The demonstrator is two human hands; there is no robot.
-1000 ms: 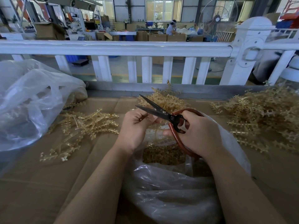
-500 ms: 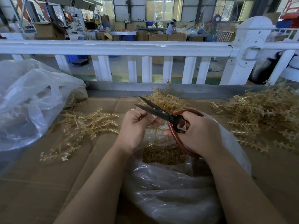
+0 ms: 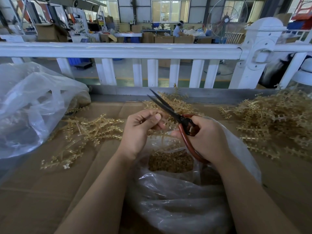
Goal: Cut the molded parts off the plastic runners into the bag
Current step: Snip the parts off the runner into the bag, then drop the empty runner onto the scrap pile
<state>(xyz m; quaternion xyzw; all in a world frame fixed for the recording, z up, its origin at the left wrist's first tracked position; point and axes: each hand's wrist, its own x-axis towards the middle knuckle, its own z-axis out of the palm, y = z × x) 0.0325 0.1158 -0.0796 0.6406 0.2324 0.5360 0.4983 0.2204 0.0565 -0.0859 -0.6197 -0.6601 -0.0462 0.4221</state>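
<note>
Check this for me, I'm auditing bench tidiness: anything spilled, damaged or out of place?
Nothing stands out. The cut parts sit inside the open bag, runners lie in loose piles left and right, the right hand grips the scissors, blades open, and the left hand pinches a runner.

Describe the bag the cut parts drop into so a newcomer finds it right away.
On the cardboard table before the white railing, find the scissors. The bag lies open directly beneath, small brown parts showing inside; the other bag lies far left.
</note>
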